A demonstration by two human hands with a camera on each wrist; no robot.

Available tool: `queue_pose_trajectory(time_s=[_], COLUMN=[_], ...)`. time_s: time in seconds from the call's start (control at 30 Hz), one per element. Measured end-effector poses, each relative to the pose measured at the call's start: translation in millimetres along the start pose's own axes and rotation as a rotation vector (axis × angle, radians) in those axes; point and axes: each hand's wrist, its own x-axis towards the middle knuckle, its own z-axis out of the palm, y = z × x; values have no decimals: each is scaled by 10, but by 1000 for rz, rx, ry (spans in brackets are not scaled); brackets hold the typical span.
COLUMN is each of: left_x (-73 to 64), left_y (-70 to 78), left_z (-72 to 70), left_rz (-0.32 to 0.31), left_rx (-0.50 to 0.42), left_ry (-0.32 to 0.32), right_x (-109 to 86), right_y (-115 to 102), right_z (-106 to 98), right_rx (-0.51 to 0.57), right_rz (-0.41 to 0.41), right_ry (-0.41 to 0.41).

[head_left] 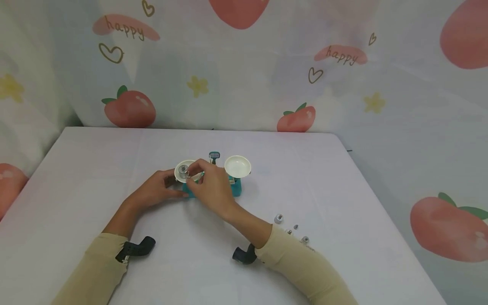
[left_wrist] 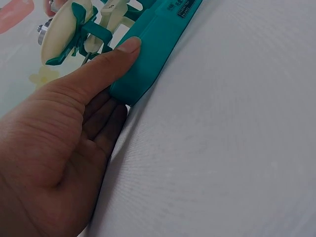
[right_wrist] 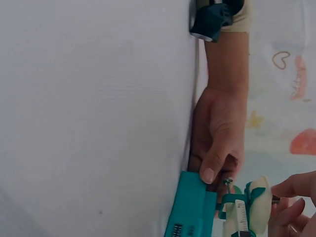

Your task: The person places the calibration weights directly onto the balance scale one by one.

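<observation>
A teal balance scale (head_left: 237,187) with two white pans stands on the table. My left hand (head_left: 153,189) grips the left end of its base, thumb (left_wrist: 123,52) on the front face and fingers behind. A silver weight (head_left: 183,169) with a knob sits in the left pan (head_left: 178,174). Over that pan, my right hand (head_left: 213,186) pinches a small metal weight (right_wrist: 276,200), mostly hidden by the fingertips. The right pan (head_left: 238,167) holds nothing and sits slightly higher in the head view.
Several silver weights stand on the white table near my right forearm, among them a larger one (head_left: 278,218) and a tiny one (head_left: 295,227). Black wrist mounts (head_left: 136,249) stick out from both sleeves. A fruit-printed cloth (head_left: 244,63) hangs behind the table.
</observation>
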Motion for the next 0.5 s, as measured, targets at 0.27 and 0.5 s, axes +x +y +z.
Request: queue_pose_trajectory(time_s=[0.27, 0.5], left_x=[-4, -4], left_y=[-1, 17], left_z=[-1, 10], left_rz=[-6, -8], left_rx=[4, 24], left_ry=[10, 8], right_x=[-14, 10], right_y=[35, 68], right_z=[68, 72], right_rx=[16, 44], right_rz=[-1, 16], right_ry=[52, 54])
